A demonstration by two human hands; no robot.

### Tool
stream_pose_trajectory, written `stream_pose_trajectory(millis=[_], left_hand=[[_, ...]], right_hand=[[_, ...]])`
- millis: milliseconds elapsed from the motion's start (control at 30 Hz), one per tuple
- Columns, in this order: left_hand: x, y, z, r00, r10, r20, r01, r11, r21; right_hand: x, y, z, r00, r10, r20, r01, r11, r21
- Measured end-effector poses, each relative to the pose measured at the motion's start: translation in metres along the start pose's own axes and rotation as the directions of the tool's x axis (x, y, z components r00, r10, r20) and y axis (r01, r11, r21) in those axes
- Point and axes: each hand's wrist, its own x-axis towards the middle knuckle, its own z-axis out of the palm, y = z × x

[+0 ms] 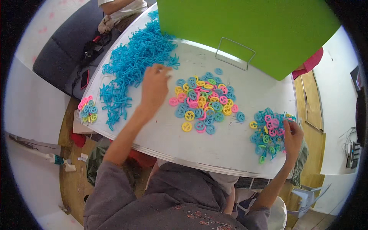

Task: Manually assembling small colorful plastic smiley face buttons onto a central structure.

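My left hand [155, 87] hovers at the right edge of a big heap of thin light-blue plastic pieces [138, 55]. Its fingers are curled and a little smeared, so what they hold, if anything, does not show. At the middle of the table lies a pile of small spoked plastic wheels [205, 101] in blue, yellow, pink and green. My right hand [293, 138] is at the right-hand pile, where wheels and blue pieces lie mixed together [266, 134]. Thumb and fingers there are drawn together at the pile's edge; whatever is between them is hidden.
A large green panel [245, 30] rises at the far side of the white table [184, 151], with a wire frame [235, 53] before it. More wheels [88, 109] sit at the left edge. Another person [124, 13] is at the far left, by a dark sofa [57, 57].
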Motion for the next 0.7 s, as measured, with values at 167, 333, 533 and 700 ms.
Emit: stream_pose_trajectory(millis=[167, 333, 533, 700], left_hand=[[0.037, -0.044, 0.038, 0.964, 0.252, 0.089, -0.257, 0.964, 0.062], [0.042, -0.056, 0.061, 0.914, 0.327, 0.239, -0.361, 0.926, 0.111], [0.045, -0.008, 0.011, 0.988, -0.011, 0.154, 0.065, 0.934, -0.352], [0.019, 0.068, -0.018, 0.853, -0.100, 0.512, 0.513, 0.342, -0.787]], right_hand=[[0.003, 0.024, 0.013, 0.985, -0.109, -0.137, 0.093, 0.988, -0.121], [-0.002, 0.016, 0.018, 0.981, -0.104, -0.162, 0.048, 0.947, -0.316], [-0.020, -0.037, 0.030, 0.896, -0.252, -0.366, 0.211, 0.966, -0.150], [-0.038, -0.094, 0.086, 0.788, -0.599, -0.139, 0.615, 0.759, 0.215]])
